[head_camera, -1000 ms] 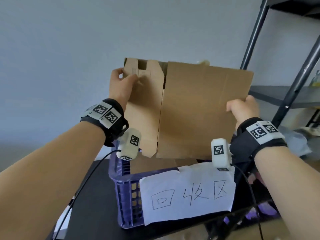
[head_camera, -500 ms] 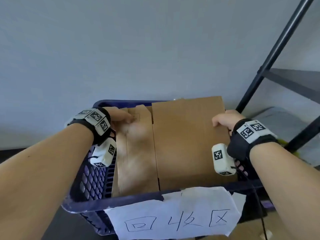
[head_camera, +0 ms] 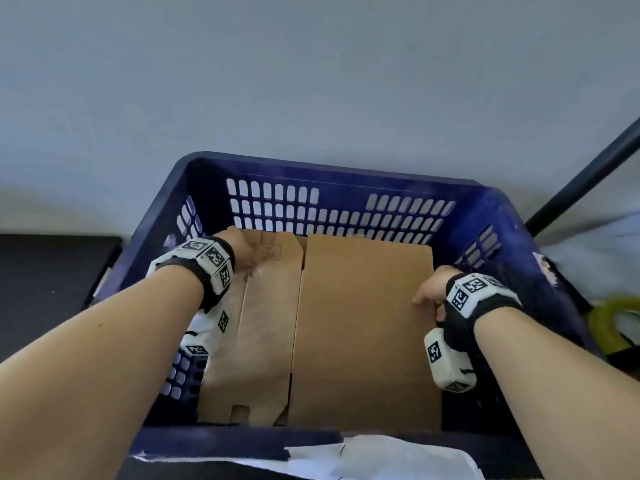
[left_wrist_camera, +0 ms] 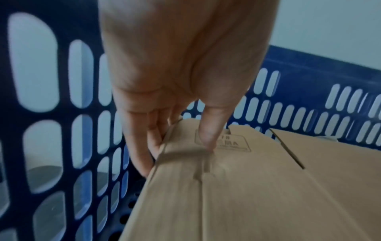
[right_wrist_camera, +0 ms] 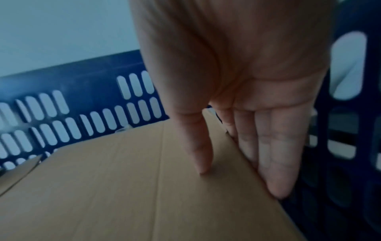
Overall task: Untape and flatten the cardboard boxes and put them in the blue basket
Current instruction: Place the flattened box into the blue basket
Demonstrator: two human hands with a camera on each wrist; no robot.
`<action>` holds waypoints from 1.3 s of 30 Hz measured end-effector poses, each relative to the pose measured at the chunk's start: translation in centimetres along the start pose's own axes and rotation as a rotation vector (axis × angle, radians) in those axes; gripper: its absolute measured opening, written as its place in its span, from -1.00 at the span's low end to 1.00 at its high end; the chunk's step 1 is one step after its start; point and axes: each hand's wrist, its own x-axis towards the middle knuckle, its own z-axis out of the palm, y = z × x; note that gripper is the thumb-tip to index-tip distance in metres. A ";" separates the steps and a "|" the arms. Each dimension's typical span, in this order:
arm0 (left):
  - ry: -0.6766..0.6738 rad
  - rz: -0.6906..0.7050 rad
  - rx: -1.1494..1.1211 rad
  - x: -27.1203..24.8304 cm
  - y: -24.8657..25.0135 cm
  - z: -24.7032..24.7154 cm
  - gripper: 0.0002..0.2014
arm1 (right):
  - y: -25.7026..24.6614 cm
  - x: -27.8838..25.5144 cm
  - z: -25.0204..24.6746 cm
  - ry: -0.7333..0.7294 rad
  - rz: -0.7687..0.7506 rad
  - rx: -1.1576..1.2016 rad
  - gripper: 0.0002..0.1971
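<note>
A flattened brown cardboard box (head_camera: 363, 323) lies nearly flat inside the blue basket (head_camera: 329, 168), filling most of its floor. My left hand (head_camera: 242, 251) pinches the box's far left corner, thumb on top by a printed stamp and fingers under the edge (left_wrist_camera: 181, 143). My right hand (head_camera: 429, 292) pinches the right edge, thumb pressed on top and fingers along the underside (right_wrist_camera: 237, 176). The cardboard (left_wrist_camera: 247, 195) (right_wrist_camera: 123, 187) sits close to the slotted basket walls (left_wrist_camera: 309, 68) (right_wrist_camera: 82, 70) on both sides.
A white paper label (head_camera: 381, 455) hangs on the basket's near rim. A black shelf pole (head_camera: 581, 181) slants at the right, with a yellow-green roll (head_camera: 609, 323) below it. A black tabletop (head_camera: 52, 271) extends left. A grey wall stands behind.
The flattened box, held upright above the basket a second ago, has come down and tipped flat into it. Both hands went down with it, keeping their hold.
</note>
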 end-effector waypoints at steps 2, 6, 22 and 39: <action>0.067 -0.009 0.023 0.8 -0.2 0.9 -0.43 | -0.1 1.1 0.8 -0.024 0.001 -0.017 -0.44; 0.119 -0.010 0.084 2.3 -0.6 2.8 -0.36 | -1.0 2.1 2.2 0.067 -0.012 -0.117 -0.33; -0.214 0.343 0.652 2.4 0.9 8.3 0.20 | -7.7 1.7 8.9 -0.227 -0.562 -0.440 0.31; -0.222 0.337 0.744 3.1 1.5 8.9 0.29 | -8.2 2.3 9.2 -0.221 -0.562 -0.447 0.36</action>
